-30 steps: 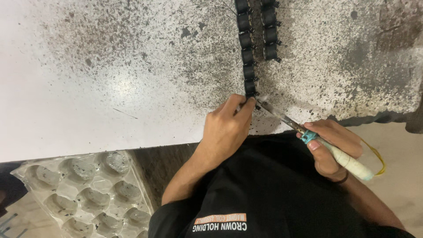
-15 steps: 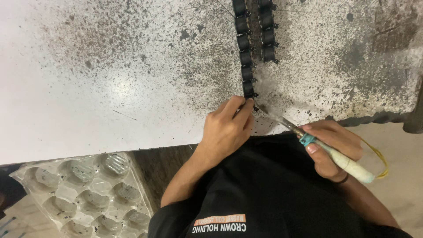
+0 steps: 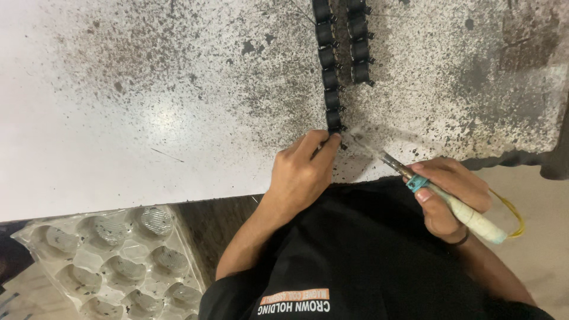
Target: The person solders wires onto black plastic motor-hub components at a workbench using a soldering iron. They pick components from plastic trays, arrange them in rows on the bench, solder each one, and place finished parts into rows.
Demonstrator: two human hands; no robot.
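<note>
My left hand (image 3: 305, 169) pinches a small black coil part (image 3: 335, 141) at the near end of a row of black coils (image 3: 329, 71) on the speckled white worktop (image 3: 148, 118). My right hand (image 3: 453, 195) grips a soldering iron (image 3: 441, 192) with a pale handle and a teal collar. Its metal tip (image 3: 363, 144) points left toward the held part and looks blurred, just right of my left fingertips. A second, shorter row of black coils (image 3: 359, 44) lies beside the first.
A clear plastic tray (image 3: 112, 261) with round pockets sits at the lower left, below the worktop's near edge. A yellow cord (image 3: 514, 208) loops from the iron's handle. The worktop's right edge is dark and worn.
The soldering iron's tip has shifted slightly near the held coil and now appears blurred. My left hand stays on the coil at the row's end.
</note>
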